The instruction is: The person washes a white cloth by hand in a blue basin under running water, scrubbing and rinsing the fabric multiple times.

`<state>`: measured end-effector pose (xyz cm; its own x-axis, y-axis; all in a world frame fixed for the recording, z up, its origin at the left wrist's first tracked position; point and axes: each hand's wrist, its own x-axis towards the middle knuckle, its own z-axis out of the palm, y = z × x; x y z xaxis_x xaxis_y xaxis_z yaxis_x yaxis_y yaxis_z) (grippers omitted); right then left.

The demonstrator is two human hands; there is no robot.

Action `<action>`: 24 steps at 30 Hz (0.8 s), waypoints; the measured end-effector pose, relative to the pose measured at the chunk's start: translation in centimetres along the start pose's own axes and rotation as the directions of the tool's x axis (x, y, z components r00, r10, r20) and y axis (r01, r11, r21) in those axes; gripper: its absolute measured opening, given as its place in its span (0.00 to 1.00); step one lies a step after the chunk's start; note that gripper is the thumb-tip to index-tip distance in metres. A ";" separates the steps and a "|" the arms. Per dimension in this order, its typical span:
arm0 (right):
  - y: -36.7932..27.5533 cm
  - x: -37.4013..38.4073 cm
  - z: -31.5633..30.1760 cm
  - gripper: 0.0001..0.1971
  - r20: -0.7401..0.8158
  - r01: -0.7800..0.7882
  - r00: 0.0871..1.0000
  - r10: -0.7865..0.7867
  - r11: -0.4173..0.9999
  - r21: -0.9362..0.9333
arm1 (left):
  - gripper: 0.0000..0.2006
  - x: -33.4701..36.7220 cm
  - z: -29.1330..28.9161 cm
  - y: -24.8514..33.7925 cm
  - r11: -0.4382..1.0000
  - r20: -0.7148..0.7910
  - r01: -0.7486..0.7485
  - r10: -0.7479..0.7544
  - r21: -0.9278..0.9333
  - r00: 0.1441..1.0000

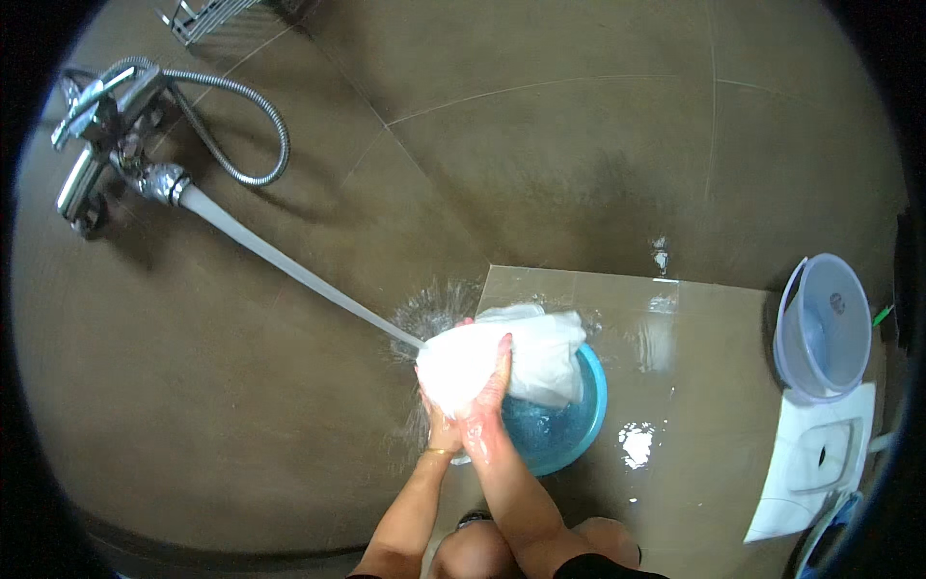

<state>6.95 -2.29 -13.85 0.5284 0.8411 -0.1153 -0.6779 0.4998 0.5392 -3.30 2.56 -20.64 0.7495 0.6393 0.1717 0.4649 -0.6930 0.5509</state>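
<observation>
A wet white cloth [545,357] is bunched up in both hands above a blue basin [599,400]. My left hand [439,426] grips the bundle from its near left side, with part of the fingers hidden by the cloth. On the right of the bundle, my right hand [491,391] holds it with the thumb over the top. A thick stream of water [294,270] strikes the cloth's left part and splashes around it. The cloth's right end hangs over the basin's far side. Water lies in the basin.
A chrome wall tap [101,135] with a coiled shower hose [275,121] is at upper left. A wire rack [207,19] shows at the top. On the right are a pale lilac bucket [834,333] and a white squat toilet [820,463]. The tiled floor [714,386] has wet patches.
</observation>
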 end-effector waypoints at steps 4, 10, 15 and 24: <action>-0.1 0.1 0.3 0.29 0.124 -0.016 0.992 0.013 1.000 0.018 | 0.35 2.2 -2.2 -1.5 0.977 0.220 0.066 -0.021 -0.202 0.975; -4.6 4.6 -6.0 0.33 -0.131 -0.002 0.991 -0.022 0.984 -0.176 | 0.23 0.0 -12.5 0.1 0.841 0.062 0.251 -0.253 -0.480 0.965; -3.9 0.9 -15.7 0.30 -0.243 -0.212 0.962 0.123 0.898 -0.385 | 0.16 -4.8 -11.0 5.5 0.919 0.166 -0.370 0.347 0.137 0.923; -6.0 5.1 -15.9 0.18 0.111 -0.261 0.940 0.322 0.891 -0.372 | 0.16 -2.0 -5.0 9.3 0.911 0.339 -0.399 0.409 -0.103 0.847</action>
<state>5.58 2.29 -30.98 0.3355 0.9287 0.1576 -0.9319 0.3028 0.1997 -2.84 -3.53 -11.74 0.9849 0.1450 0.0942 0.0761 -0.8525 0.5171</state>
